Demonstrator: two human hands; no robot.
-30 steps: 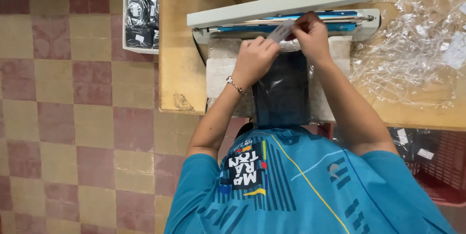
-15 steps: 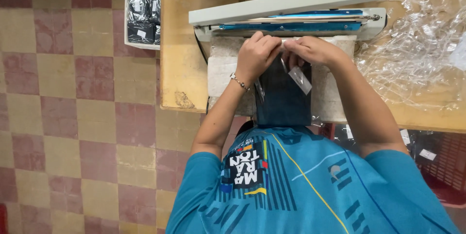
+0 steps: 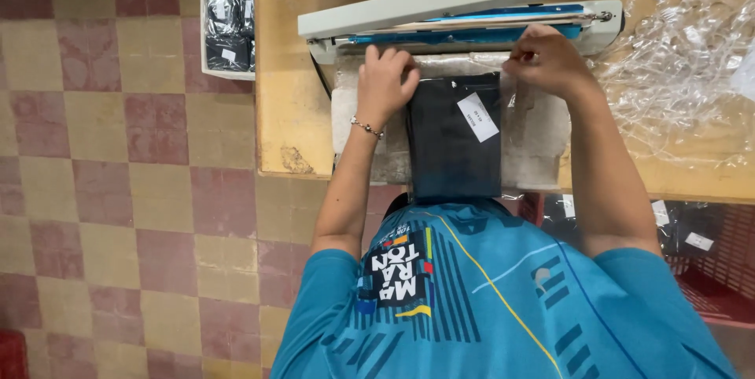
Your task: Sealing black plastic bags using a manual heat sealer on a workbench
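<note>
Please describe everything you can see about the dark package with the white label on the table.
The dark package is a flat, rectangular, folded dark fabric in clear film, with a white label near its upper right. It lies on a grey pad before the heat sealer, its near end overhanging the wooden table. The left hand and right hand press its top corners.

- A white box (image 3: pixel 227 30) of dark packed goods sits on the checkered tile floor (image 3: pixel 118 190).
- Crumpled clear plastic bags (image 3: pixel 684 80) lie heaped on the wooden table (image 3: pixel 287 104).
- A red crate (image 3: pixel 720 277) holding dark packets stands under the table's edge.
</note>
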